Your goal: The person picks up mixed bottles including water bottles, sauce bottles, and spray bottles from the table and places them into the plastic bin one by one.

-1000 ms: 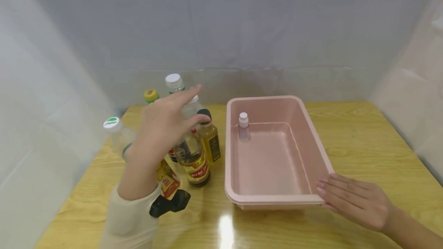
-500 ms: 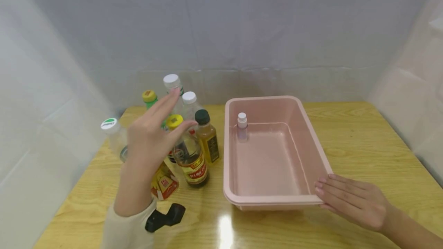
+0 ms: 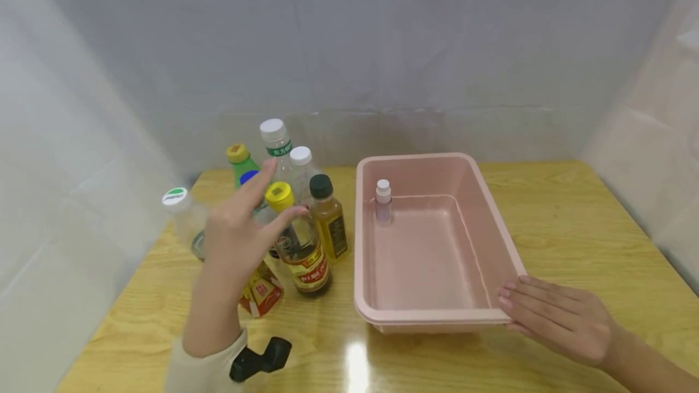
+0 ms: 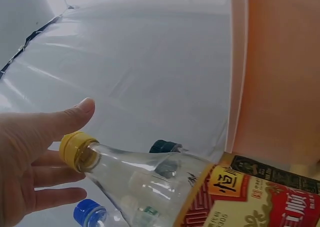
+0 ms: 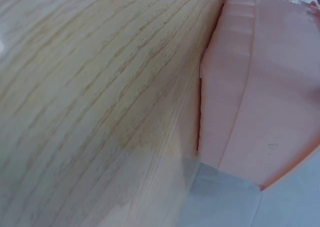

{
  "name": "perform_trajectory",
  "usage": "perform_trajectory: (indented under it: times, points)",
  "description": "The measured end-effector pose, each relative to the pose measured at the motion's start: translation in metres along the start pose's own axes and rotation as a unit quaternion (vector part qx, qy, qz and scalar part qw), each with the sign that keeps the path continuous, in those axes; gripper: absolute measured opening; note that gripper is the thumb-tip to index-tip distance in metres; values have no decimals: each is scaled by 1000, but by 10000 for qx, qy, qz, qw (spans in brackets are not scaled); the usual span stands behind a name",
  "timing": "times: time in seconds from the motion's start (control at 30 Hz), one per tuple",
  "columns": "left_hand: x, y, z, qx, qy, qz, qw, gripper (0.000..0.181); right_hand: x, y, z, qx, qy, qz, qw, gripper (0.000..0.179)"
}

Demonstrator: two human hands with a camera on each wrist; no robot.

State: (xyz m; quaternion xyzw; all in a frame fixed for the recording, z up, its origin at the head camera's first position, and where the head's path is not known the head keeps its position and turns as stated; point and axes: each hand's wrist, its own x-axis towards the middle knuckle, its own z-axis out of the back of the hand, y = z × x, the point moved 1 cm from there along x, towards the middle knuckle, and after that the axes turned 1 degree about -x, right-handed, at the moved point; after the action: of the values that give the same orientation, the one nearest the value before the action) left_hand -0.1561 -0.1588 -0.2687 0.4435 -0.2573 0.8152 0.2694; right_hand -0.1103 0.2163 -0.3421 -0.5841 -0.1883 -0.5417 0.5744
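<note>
Shifted toward seven o'clock, my left hand (image 3: 235, 229) spreads, empty, around the tapered, clear, yellow-capped bottle (image 3: 310, 268). Risk: off-centre closing could tip it.

A makeshift booth, seemingly: pale sheeting (image 3: 382, 47) lines 3 sides around a wood-grain table (image 3: 579, 217).

- The left hand (image 3: 232, 232) is slightly blurred in the head view.
- Whether its thumb and fingers touch the yellow-capped bottle (image 3: 308, 265) between them cannot be told.
- Just behind that hand, the blue-capped bottle (image 3: 249, 176) and the green bottle (image 3: 242, 168) are partly hidden.
- Beside its wrist, the red-and-yellow bottle (image 3: 263, 293) is hidden higher up.
- Behind the right hand (image 3: 562, 319), the forearm (image 3: 650, 353) is cut off by the head view's edge.
</note>
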Motion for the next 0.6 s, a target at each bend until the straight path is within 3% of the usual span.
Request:
perform_trajectory:
  times: [0.17,0.43,0.6]
  points:
    - [-7,2,-2,-394,75,205,9990,64,-1,1,-2,-43,-26,-20,10000,21]
    - [-14,3,-5,-501,622,954,9922,71,-1,1,-2,-36,-52,-52,10000,21]
    - [-18,4,-10,-633,680,1211,9883,76,1,1,-1,37,-20,-38,10000,21]
